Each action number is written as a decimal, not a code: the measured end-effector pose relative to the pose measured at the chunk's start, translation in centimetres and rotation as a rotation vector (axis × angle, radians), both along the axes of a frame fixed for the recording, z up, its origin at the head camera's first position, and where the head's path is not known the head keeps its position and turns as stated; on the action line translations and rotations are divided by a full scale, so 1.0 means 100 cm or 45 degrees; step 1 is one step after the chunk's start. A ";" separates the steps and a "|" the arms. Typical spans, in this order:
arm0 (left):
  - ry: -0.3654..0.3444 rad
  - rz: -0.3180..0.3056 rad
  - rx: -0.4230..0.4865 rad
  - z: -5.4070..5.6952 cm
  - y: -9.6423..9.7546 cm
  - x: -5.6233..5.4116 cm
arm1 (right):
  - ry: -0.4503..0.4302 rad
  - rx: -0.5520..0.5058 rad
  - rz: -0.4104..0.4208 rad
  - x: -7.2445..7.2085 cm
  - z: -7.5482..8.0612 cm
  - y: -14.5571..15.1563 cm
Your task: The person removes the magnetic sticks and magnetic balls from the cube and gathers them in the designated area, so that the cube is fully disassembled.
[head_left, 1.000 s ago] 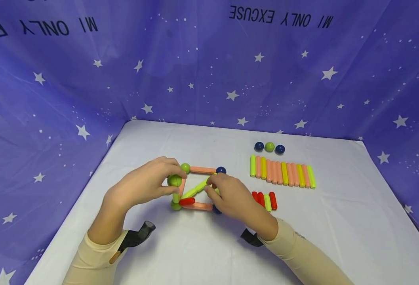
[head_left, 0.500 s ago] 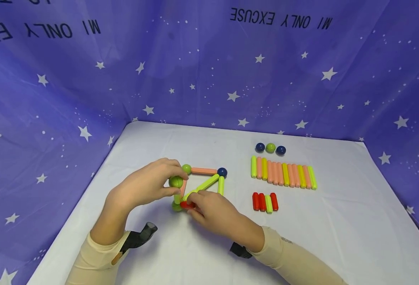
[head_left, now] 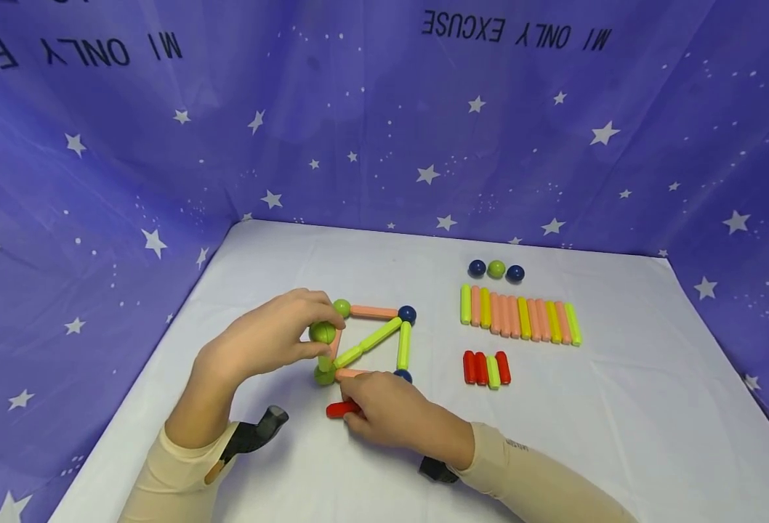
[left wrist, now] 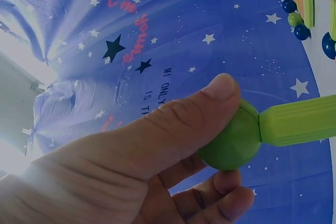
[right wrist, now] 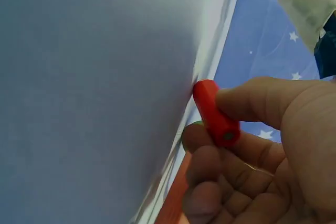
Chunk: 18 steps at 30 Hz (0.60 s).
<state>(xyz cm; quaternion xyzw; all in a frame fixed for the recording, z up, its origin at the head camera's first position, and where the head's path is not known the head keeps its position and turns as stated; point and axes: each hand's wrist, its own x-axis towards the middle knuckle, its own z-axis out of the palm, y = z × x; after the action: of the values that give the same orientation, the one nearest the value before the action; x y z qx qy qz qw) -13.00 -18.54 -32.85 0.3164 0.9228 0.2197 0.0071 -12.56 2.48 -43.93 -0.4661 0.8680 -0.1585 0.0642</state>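
My left hand (head_left: 273, 330) pinches a green ball (left wrist: 231, 142) between thumb and fingers. A light-green stick (left wrist: 299, 121) is joined to that ball and runs down to another green ball (head_left: 324, 374) on the table. My right hand (head_left: 384, 407) pinches a short red stick (right wrist: 212, 111) just in front of the frame. The frame lies flat: salmon sticks (head_left: 374, 312), a light-green side stick (head_left: 404, 346) and a diagonal of light-green sticks (head_left: 368, 343) link green balls and dark blue balls (head_left: 407, 314). My right hand partly hides its near side.
At the right lies a row of salmon, yellow and green sticks (head_left: 520, 316). In front of it are several short red and green sticks (head_left: 481, 368). Behind the row sit three loose balls (head_left: 496, 269). A purple star-patterned cloth (head_left: 384, 131) rises behind the white table (head_left: 554, 436).
My right hand has moved left and toward me from the frame's right side, taken the red stick from beside the near-left ball and drawn it nearer me. My left hand stays put.
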 end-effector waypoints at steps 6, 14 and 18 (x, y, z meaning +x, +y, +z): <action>-0.010 -0.002 -0.012 0.001 0.002 -0.001 | -0.021 0.054 -0.096 0.006 0.005 0.019; -0.013 -0.015 -0.010 0.000 0.002 -0.002 | 0.002 -0.084 -0.274 0.001 0.009 0.069; -0.013 -0.020 -0.005 -0.001 0.001 -0.002 | 0.105 -0.172 -0.411 -0.006 0.013 0.099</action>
<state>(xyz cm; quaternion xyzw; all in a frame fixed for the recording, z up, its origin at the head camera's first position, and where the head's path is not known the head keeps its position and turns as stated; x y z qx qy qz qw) -13.21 -18.42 -32.90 0.3226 0.9206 0.2195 0.0142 -13.16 12.33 -42.64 -0.3302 0.9208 -0.2055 -0.0294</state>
